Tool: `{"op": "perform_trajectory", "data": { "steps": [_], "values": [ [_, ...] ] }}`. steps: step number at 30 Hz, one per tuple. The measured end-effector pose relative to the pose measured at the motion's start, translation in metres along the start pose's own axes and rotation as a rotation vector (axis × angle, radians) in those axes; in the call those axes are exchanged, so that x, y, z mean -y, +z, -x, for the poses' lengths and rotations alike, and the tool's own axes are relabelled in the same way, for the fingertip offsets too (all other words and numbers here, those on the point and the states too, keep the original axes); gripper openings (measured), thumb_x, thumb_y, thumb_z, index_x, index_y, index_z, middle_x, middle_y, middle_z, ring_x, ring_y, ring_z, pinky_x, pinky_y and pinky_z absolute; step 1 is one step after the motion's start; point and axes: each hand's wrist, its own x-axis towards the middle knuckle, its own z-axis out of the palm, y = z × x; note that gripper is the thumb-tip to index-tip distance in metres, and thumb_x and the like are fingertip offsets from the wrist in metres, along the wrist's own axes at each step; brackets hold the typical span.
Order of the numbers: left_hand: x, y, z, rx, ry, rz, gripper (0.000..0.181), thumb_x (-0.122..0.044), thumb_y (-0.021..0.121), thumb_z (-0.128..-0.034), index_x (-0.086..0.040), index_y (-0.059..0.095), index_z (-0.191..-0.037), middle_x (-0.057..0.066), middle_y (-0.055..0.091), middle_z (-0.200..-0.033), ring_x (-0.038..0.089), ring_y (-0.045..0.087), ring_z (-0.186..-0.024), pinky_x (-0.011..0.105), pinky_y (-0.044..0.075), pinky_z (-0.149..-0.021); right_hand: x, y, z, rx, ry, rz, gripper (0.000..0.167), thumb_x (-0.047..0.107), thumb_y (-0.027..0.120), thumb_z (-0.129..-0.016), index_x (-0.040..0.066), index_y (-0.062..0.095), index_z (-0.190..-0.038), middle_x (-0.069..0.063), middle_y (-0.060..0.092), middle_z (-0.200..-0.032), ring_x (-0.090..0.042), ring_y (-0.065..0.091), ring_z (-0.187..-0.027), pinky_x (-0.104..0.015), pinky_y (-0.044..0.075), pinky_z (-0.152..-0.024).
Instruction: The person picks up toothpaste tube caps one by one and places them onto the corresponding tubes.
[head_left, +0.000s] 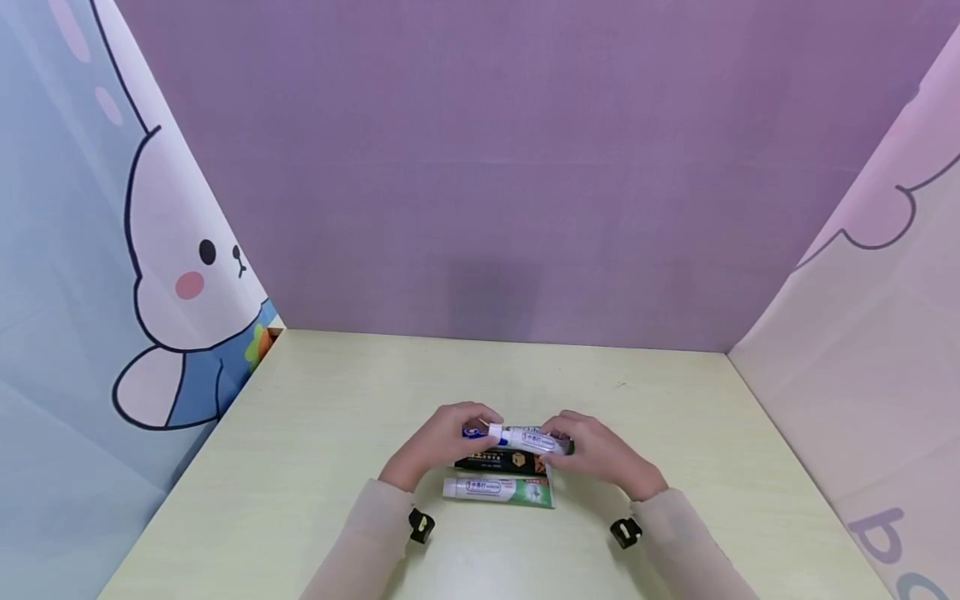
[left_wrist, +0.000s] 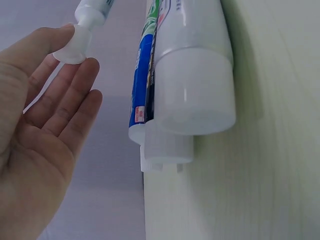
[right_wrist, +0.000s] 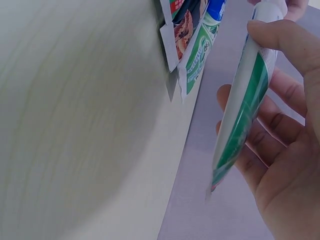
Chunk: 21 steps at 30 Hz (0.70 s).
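Note:
Above the table, my right hand [head_left: 596, 450] grips the body of a white and green toothpaste tube [right_wrist: 245, 105] between thumb and fingers. My left hand [head_left: 446, 437] pinches the tube's white cap [left_wrist: 75, 45]. A narrow white neck [left_wrist: 90, 19] shows between cap and tube in the left wrist view. Below the hands, another white and green toothpaste tube [head_left: 498, 490] lies nearest me, a black toothpaste tube [head_left: 495, 461] lies behind it, and a blue toothpaste tube [head_left: 474, 432] is farthest back. The held tube and my hands partly cover the back ones.
The pale wooden table [head_left: 337, 400] meets a purple back wall [head_left: 487, 167]. Printed cloths hang on both sides, the left one with a rabbit [head_left: 195, 308]. Black wrist devices [head_left: 422, 527] sit near my cuffs.

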Motion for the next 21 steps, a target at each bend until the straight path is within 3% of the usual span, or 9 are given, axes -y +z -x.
{"op": "perform_trajectory", "data": {
  "steps": [15,21],
  "values": [
    [-0.003,0.004,0.001,0.018,-0.029,-0.004,0.022,-0.019,0.074,-0.0939,-0.023,0.070,-0.116,-0.007,0.067,-0.115,0.009,0.065,-0.100,0.025,0.054,-0.086,0.008,0.001,-0.003,0.001,-0.008,-0.047,0.027,0.019,0.081,-0.086,0.017,0.071,-0.110,0.010,0.061,-0.098,-0.007,0.054,-0.079,-0.024,0.050,-0.065],
    [-0.003,0.004,0.001,0.017,-0.017,0.004,0.030,-0.020,0.073,-0.0948,-0.014,0.068,-0.123,-0.002,0.066,-0.120,0.014,0.065,-0.103,0.031,0.055,-0.087,0.011,0.000,-0.003,-0.003,-0.009,-0.037,0.028,0.019,0.081,-0.086,0.015,0.071,-0.111,0.008,0.062,-0.098,-0.007,0.055,-0.080,-0.024,0.051,-0.067]
  ]
}}
